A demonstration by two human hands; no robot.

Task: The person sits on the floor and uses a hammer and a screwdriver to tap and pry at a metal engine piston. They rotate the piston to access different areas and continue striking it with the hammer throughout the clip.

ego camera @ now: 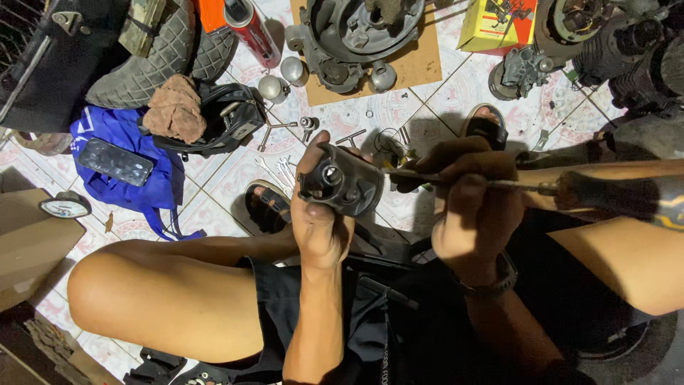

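1. Nearest the camera, the person sits low with bare knees spread over a patterned tiled floor (214,192); black shorts fill the bottom of the view.
2. The left hand (320,221) is closed around a dark metal cylinder part (342,182), thumb up along its left side, holding it above the lap between the knees.
3. The right hand (470,207) is curled shut on the shaft of a screwdriver (513,185), whose dark handle lies along the right forearm. The tip points left and meets the part's right side; a wristband sits on that wrist.
4. The part looks grimy and dull grey-black, roughly barrel-shaped, with a round bore facing the camera and smaller holes beside it.
5. Just beyond the hands, sandalled feet (267,207) rest on the tiles, with small wrenches (281,167) and loose fittings scattered near them.
6. To the left lie a blue bag (142,192), a brown rag (174,107) on a black pouch, and a round gauge (64,207).
7. Farthest off, an engine casing (356,36) sits on a cardboard sheet (420,64), beside a red spray can (249,28), a tyre (157,64) and a yellow box (495,25).
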